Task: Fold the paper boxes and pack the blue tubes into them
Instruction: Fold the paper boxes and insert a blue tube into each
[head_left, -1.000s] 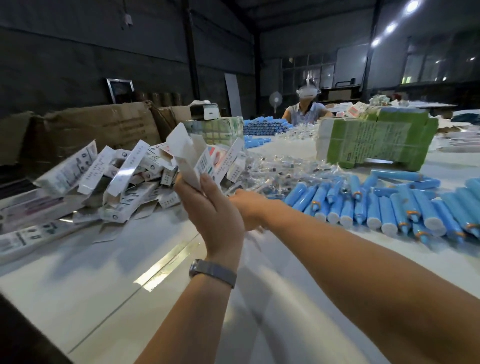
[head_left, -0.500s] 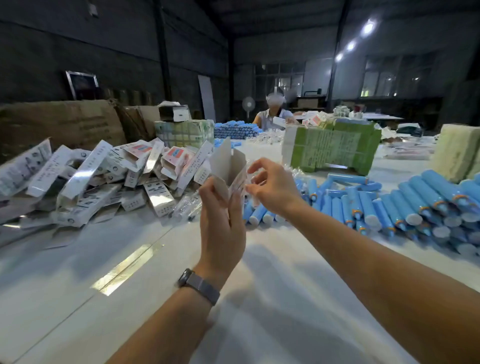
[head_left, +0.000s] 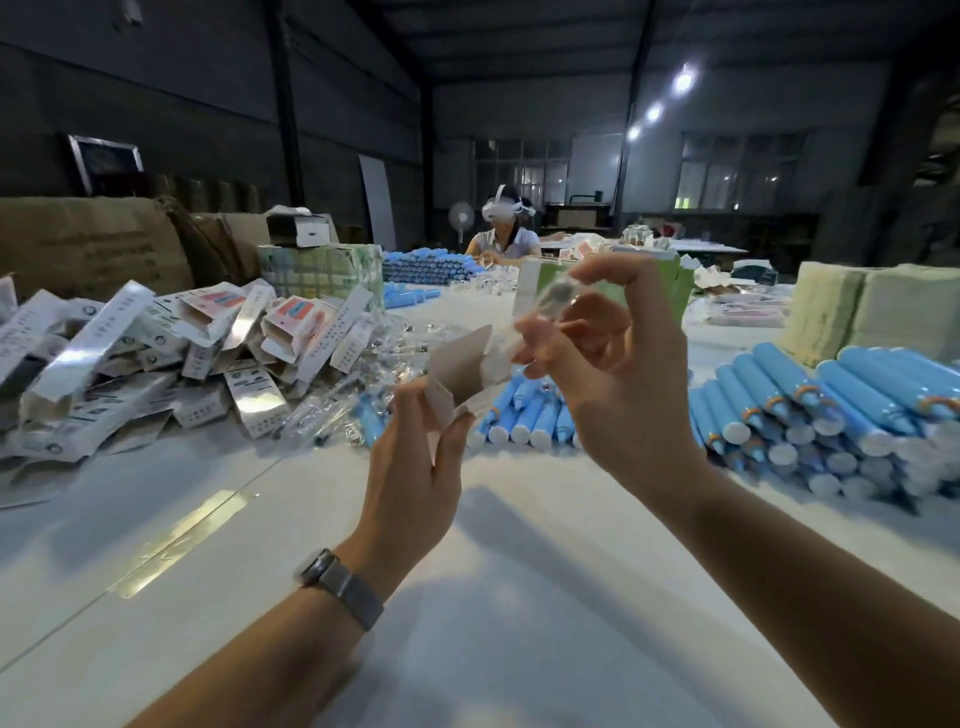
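Currently, by descending size:
Table (head_left: 519, 597): white surface carrying everything below.
Brown cartons (head_left: 93, 244): far left edge of the table; faint print on the side, too blurred to read; contents hidden.
Blue tubes (head_left: 831, 410): large stack lying on the table at right, white caps toward the camera; a smaller row sits just beyond the hands, more heaped at the far end.
Paper boxes (head_left: 156, 353): loose heap at left, white and silver with small print, some with a red-and-blue panel; several flaps open; wording not legible.
Green-printed pack (head_left: 524, 291): upright behind the hands, print unreadable.
Clear sachets (head_left: 337, 410): scattered between the box heap and the tubes.
Right hand (head_left: 618, 374): raised, thumb and fingertips pinching a small clear item (head_left: 553, 299), blurred, just above the held box.
Left hand (head_left: 410, 462): thumb and fingers gripping the lower end of one box.
Held box (head_left: 462, 369): above the table centre, top flap open, plain card interior showing, nothing visible inside.
Wristwatch (head_left: 343, 587): grey band on the left wrist.
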